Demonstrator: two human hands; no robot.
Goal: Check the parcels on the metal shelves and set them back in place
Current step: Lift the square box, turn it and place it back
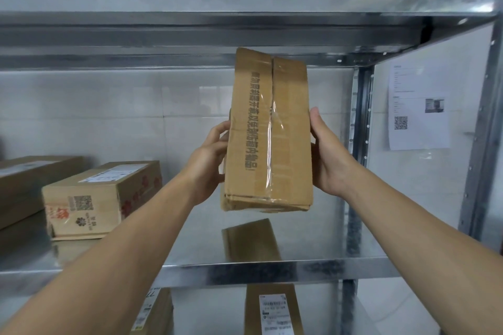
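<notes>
Taped cardboard parcel (pixel 268 130) held upright between both hands above the metal shelf (pixel 272 270), left hand (pixel 211 163) gripping its left edge, right hand (pixel 328 155) gripping its right edge.

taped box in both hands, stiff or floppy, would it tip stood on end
Likely stiff: the taped box holds its shape between left hand and right hand, lower edge slightly crumpled. Tall and narrow, it may tip on end.
</notes>
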